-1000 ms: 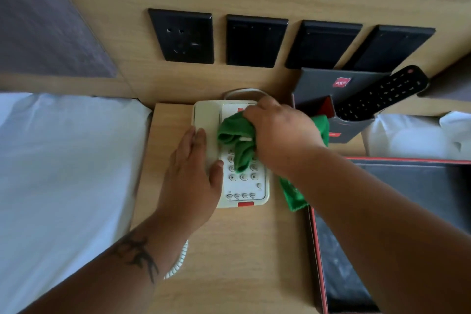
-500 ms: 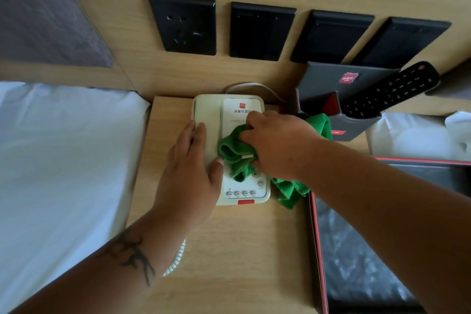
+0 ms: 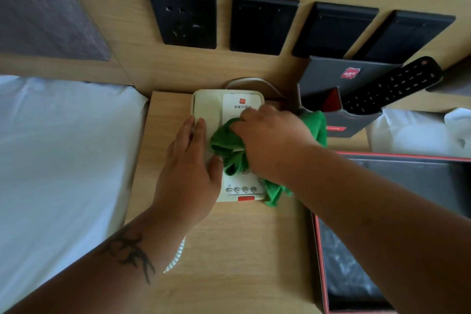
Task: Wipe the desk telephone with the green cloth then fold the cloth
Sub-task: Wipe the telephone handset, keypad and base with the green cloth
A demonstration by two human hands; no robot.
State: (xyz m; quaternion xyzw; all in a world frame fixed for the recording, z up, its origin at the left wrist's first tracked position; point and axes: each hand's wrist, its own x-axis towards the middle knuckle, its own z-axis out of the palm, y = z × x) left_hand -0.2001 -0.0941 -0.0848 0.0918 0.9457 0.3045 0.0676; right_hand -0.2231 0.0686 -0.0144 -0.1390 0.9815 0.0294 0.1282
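A cream desk telephone (image 3: 204, 106) sits on the wooden nightstand (image 3: 229, 250), against the wall. My left hand (image 3: 188, 173) lies flat on its handset side, fingers spread, pressing it down. My right hand (image 3: 270, 140) grips a bunched green cloth (image 3: 228, 143) and presses it on the keypad; cloth ends trail out past the phone's right edge. The bottom row of buttons and a red tab stay visible below the cloth. Most of the keypad is hidden.
A grey holder (image 3: 339, 120) with a black remote (image 3: 392, 86) stands right of the phone. A red-rimmed black tray (image 3: 318, 250) lies at right, white bedding (image 3: 58, 160) at left. Several black wall sockets (image 3: 183, 15) sit above. A coiled cord (image 3: 175, 257) hangs under my left wrist.
My right hand has slid the cloth from the phone's upper part down over the keypad, then slightly back up. My left hand has kept its hold on the handset side.
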